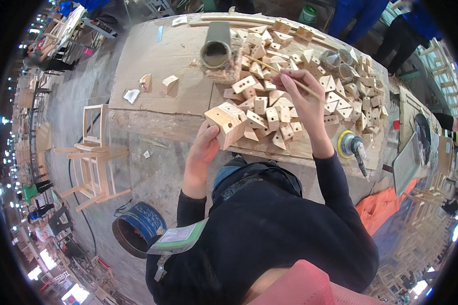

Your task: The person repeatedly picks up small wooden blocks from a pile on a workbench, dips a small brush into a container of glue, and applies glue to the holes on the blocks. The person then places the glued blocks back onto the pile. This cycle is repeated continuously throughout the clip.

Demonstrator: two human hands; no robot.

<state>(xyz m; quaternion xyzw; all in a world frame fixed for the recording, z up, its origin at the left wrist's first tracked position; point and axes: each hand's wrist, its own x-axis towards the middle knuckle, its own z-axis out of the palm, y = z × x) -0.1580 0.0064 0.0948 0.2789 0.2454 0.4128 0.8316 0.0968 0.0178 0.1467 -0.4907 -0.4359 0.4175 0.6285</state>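
My left hand point(205, 143) grips a pale wooden corner block point(231, 126) with drilled holes, held up at the near edge of the workbench. In my right hand point(305, 99) is a thin wooden stick point(263, 64), pinched between the fingers and slanting up to the left. The stick's tip is over the pile, apart from the held block. Beneath and around my right hand lie many similar drilled wooden blocks point(273, 116), heaped loosely. An open grey can point(219, 33) stands on a rough, crusted base left of the pile; its contents are too dark to tell.
The workbench point(158, 109) carries two loose blocks and a white scrap point(131, 96) at left. Clear round jars point(343, 68) sit among the pile. A yellow-rimmed sander point(352, 145) lies at right. Wooden chair frames point(95, 162) and a blue drum point(140, 226) stand on the floor at left.
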